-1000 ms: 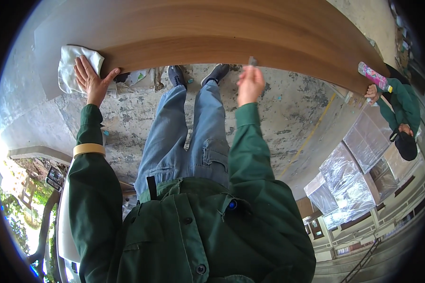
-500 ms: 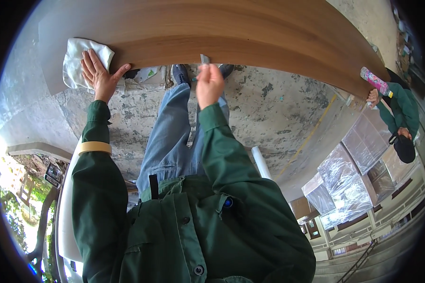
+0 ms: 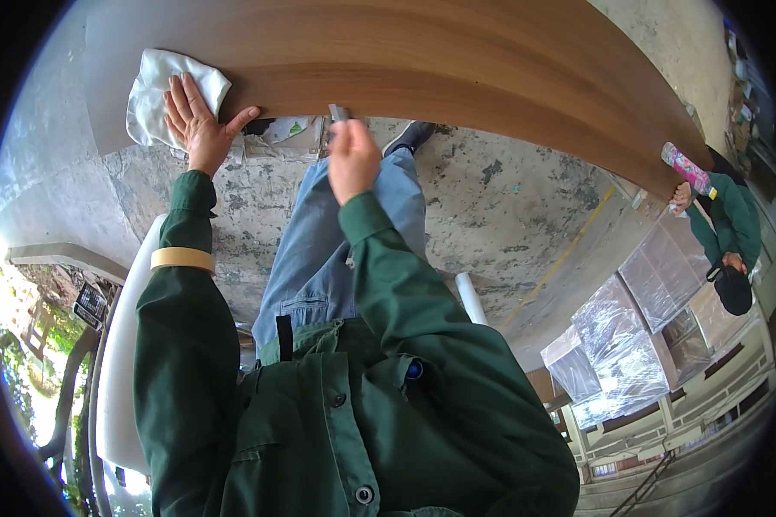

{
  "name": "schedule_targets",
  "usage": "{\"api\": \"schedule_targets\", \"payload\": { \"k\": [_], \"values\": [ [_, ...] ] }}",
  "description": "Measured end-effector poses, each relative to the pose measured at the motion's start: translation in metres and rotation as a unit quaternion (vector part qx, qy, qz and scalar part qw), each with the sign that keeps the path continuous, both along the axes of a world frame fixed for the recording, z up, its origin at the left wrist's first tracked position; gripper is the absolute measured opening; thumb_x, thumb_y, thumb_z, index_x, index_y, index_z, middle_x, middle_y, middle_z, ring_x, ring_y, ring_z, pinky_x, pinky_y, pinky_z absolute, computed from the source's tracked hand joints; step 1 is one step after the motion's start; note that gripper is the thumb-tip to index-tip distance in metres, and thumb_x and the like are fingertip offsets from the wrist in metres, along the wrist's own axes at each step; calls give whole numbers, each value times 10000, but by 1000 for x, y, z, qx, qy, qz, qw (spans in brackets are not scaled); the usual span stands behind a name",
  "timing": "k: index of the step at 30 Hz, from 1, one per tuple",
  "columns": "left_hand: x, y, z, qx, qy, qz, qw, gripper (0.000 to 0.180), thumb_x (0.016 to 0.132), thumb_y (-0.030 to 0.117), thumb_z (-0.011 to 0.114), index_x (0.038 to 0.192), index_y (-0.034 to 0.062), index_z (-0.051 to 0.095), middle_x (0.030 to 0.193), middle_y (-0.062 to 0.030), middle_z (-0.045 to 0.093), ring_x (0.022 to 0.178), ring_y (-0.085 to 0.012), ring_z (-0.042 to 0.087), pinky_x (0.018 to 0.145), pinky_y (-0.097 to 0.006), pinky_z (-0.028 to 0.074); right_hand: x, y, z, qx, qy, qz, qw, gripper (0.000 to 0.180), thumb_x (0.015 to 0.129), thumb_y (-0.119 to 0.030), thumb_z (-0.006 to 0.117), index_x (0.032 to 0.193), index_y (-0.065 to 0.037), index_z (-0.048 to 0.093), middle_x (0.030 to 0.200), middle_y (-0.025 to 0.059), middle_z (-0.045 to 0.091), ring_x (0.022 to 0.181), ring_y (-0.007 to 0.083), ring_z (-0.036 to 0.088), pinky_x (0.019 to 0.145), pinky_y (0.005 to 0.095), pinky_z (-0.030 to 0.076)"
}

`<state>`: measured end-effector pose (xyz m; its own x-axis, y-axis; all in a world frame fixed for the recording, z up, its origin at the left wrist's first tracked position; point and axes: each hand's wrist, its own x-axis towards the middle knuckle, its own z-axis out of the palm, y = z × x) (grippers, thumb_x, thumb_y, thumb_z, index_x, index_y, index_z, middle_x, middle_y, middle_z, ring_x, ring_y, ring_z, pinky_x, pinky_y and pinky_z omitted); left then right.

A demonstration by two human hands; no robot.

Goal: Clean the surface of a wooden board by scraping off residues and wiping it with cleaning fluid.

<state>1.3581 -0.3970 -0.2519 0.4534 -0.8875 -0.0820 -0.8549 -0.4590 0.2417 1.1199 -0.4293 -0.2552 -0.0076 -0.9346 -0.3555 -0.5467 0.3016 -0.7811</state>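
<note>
A long brown wood-grain panel (image 3: 388, 60) spans the top of the view. On its left end lies a folded white cloth (image 3: 151, 95). My left hand (image 3: 200, 125) rests flat on the cloth's right part, fingers stretched out and thumb spread over the panel's near edge. My right hand (image 3: 353, 159) is closed round a small flat grey blade (image 3: 339, 113), whose tip meets the panel's near edge; its handle, if any, is hidden in my fist. Around my left forearm sits a yellowish ring like a tape roll (image 3: 183, 258).
At the panel's right end a co-worker (image 3: 733, 224) in green holds a pink patterned can (image 3: 686, 165). Film-wrapped boxes (image 3: 616, 332) stand at the lower right. A large white roll (image 3: 125, 379) is at my left, a thin white tube (image 3: 471, 297) on the worn floor (image 3: 509, 215).
My right hand has moved left along the panel's edge with the blade. One of my feet has shifted. The view has moved slightly; my left hand stays on the cloth.
</note>
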Motion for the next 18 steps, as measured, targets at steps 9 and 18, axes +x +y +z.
{"api": "schedule_targets", "payload": {
  "k": [9,18],
  "values": [
    [4,1,-1,-18,-10,-3,1000,1302,644,808,633,1525,18,89,1588,-219,60,1467,-409,0,1153,-556,7,-5,-3,11,-21,10,138,990,139,906,-175,574,834,-71,632,763,106,668,677,314,644,625,415,498],
    [4,5,-24,-83,-22,77,993,716,953,446,498,1540,167,198,1614,-84,132,1484,-322,87,1173,-505,34,-118,-3,16,237,-158,74,956,214,994,-216,521,912,-59,642,666,-20,556,521,44,455,476,196,364]
  ]
}}
